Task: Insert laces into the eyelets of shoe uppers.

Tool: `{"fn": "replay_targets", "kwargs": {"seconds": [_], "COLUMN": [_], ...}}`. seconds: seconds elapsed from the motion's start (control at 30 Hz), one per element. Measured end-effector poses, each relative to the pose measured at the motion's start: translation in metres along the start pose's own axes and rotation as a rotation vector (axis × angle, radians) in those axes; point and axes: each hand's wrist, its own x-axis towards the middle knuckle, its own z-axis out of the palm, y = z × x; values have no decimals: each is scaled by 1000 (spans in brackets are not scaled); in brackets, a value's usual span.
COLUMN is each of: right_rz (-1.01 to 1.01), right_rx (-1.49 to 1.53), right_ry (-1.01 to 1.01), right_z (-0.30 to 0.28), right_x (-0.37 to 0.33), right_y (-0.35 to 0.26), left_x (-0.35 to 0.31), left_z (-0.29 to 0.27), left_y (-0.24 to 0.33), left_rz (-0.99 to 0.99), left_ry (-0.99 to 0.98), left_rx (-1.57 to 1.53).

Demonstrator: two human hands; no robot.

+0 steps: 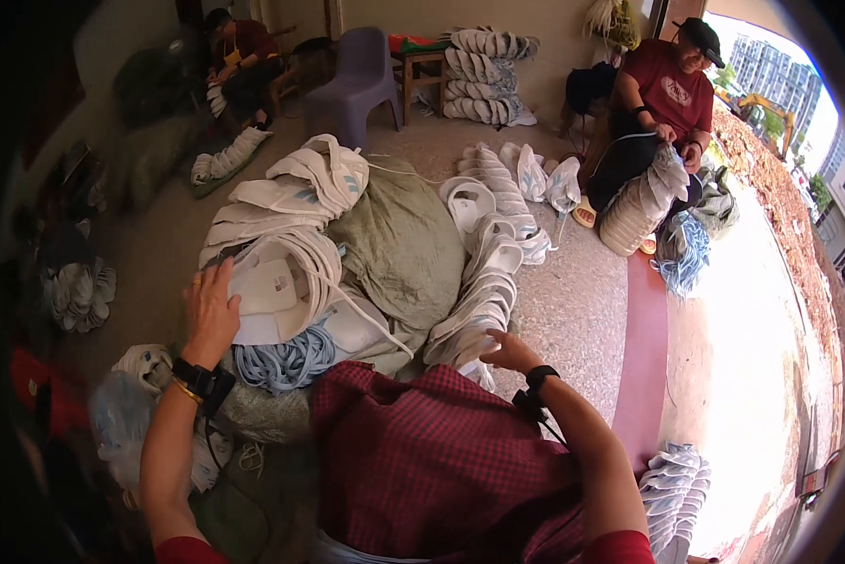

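My left hand (213, 312) rests with fingers stretched out against the side of a pile of white shoe uppers (270, 282). My right hand (513, 354), its fingers extended, touches the near end of a long row of nested white shoe uppers (486, 289). Below the pile lies a bundle of light-blue shoelaces (286, 357). A white cord loops over the pile and trails toward my lap. Between pile and row bulges a green woven sack (399, 249). A red-and-black checked cloth (441, 451) covers my lap.
At the right, a person (667, 103) sits handling a stack of shoe uppers (643, 202); another person (244, 61) sits at the far left. A purple chair (355, 80) and stacked uppers (483, 80) stand behind. More uppers (674, 498) lie lower right, beside the sunlit doorway.
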Motion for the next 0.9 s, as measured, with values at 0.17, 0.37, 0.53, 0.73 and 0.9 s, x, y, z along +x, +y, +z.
{"fn": "replay_targets", "kwargs": {"seconds": [0.17,0.37,0.53,0.73,0.9], "right_rz": [-40,-26,-11,-11,-4], "right_rx": [68,88,77,61,57], "right_ry": [21,-43,-59,-62,-51], "right_z": [-7,-8,-9,-9,-10], "right_x": [0,-2,-6,-10,-8], "right_y": [-1,-3,-4,-3,4], "left_x": [0,-1,-3,-3,-1], "left_z": [1,2,-4,-3,-4], "left_y": [1,6,4,3,-1], "left_rz": [21,-34,-22,-13,43], "left_ry": [13,-14,-49,-55,-18], "left_rx": [42,120,97,94,78]}}
